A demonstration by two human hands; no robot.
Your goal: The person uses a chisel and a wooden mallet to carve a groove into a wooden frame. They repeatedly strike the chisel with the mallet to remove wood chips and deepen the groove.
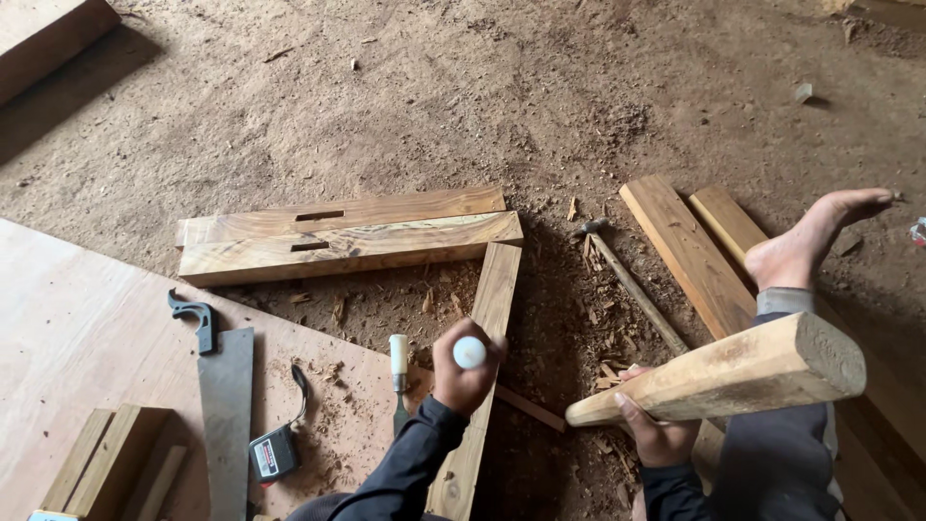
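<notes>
My left hand [461, 371] is closed round a chisel with a white handle end [470, 352], held upright over a long wooden rail [497, 294] that lies on the floor. My right hand [656, 429] grips a thick wooden mallet [733, 371], raised to the right with its heavy end up and outward. The rail's far end butts against two stacked wooden beams [347, 236], each with a narrow mortise slot.
A second white-handled chisel [397, 371] lies left of the rail. A handsaw [224, 396] and a tape measure [275, 452] rest on a plywood sheet [87, 328]. A hammer [627, 280], two planks [690, 251] and a bare foot [810, 241] are to the right. Wood chips litter the dirt.
</notes>
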